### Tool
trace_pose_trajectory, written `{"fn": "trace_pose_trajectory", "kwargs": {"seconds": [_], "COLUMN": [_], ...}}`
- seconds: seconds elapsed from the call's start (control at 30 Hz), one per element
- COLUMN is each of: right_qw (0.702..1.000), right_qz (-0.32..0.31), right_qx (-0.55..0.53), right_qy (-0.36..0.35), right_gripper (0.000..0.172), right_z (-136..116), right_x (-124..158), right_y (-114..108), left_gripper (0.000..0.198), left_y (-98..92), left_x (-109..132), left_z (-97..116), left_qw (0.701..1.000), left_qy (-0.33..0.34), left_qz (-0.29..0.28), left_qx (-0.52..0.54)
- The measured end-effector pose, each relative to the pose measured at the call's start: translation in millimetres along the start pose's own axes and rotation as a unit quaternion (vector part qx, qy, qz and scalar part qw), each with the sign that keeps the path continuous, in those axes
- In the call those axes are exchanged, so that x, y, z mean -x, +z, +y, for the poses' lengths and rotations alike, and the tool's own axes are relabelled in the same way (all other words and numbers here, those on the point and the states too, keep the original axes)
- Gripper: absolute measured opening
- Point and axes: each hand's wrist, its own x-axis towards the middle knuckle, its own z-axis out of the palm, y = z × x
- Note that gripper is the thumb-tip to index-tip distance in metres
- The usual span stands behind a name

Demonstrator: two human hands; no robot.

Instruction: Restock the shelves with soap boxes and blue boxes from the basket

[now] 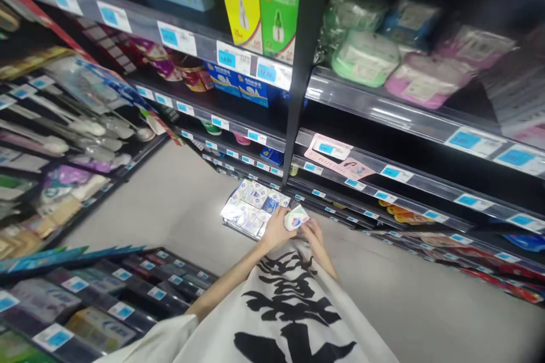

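Low in front of my white printed shirt, both my hands hold a small white packet (296,218) with blue and red print. My left hand (276,229) wraps its fingers round the packet's left side. My right hand (314,234) grips it from below on the right. Just beyond my hands, an open box (252,209) of several similar white and blue packets lies on the floor at the foot of the shelves.
Dark shop shelves (383,108) with blue price tags run along the right and back, bearing a yellow box (240,0), a green box (279,8) and soft wipe packs (366,57). Another rack (63,125) stands left, a low one (106,300) by my left elbow. Grey floor (179,204) lies between.
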Motion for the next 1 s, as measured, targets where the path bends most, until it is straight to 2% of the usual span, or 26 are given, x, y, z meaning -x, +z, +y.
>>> {"fn": "trace_pose_trajectory", "kwargs": {"seconds": [0.1,0.17,0.23,0.3,0.37,0.43,0.6,0.7,1.0], "right_qw": [0.997,0.992,0.988,0.986,0.986,0.986,0.990,0.994,0.996], "right_qz": [0.025,0.047,0.058,0.057,0.058,0.063,0.059,0.039,0.030], "right_qx": [0.011,0.027,0.044,0.058,0.062,0.044,-0.011,-0.035,-0.028], "right_qy": [-0.073,-0.116,-0.139,-0.147,-0.147,-0.146,-0.126,-0.096,-0.081], "right_gripper": [0.064,0.058,0.051,0.043,0.040,0.041,0.041,0.042,0.041], "right_z": [-26,-41,-51,-57,-58,-57,-55,-55,-56], "right_x": [-1,4,12,21,29,35,44,44,39], "right_y": [12,12,10,7,6,7,18,26,44], "left_gripper": [0.059,0.064,0.070,0.073,0.071,0.068,0.066,0.067,0.071], "left_y": [-11.0,-9.7,-5.5,-2.5,-2.4,-4.4,-10.2,-13.1,-23.8], "left_x": [-6,-1,8,18,24,29,38,42,39], "left_z": [18,28,37,43,47,48,44,40,23], "left_qw": [0.995,0.974,0.931,0.890,0.865,0.847,0.798,0.786,0.791], "left_qy": [-0.020,-0.080,-0.153,-0.197,-0.212,-0.225,-0.270,-0.273,-0.267], "left_qz": [0.044,0.040,-0.001,-0.065,-0.114,-0.131,-0.102,-0.097,-0.092], "left_qx": [0.090,0.210,0.331,0.406,0.441,0.463,0.529,0.545,0.544]}}
